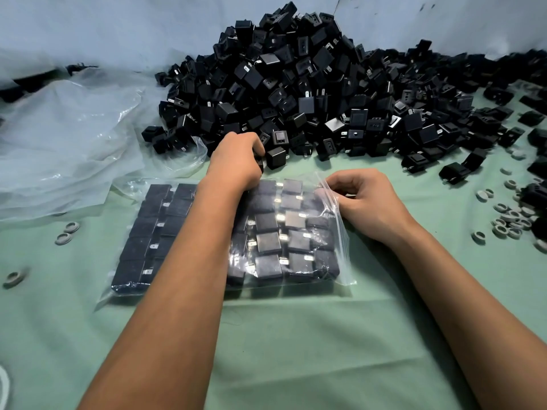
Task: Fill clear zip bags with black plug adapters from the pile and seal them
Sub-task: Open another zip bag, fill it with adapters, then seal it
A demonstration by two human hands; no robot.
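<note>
left forearm (189, 247) hides the zip bag's (340, 232) middle adapters; pile (296, 84) cut off right.

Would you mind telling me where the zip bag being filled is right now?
In the head view, the zip bag lies flat on the green cloth at centre, just in front of the adapter pile, its open edge pinched by the right hand.

We get a single head-worn, wide-angle view, looking forward and down over both forearms onto the green surface (296, 350). The hands sit close below the lens at mid-frame, and the wall (118, 25) closes off the top edge.
</note>
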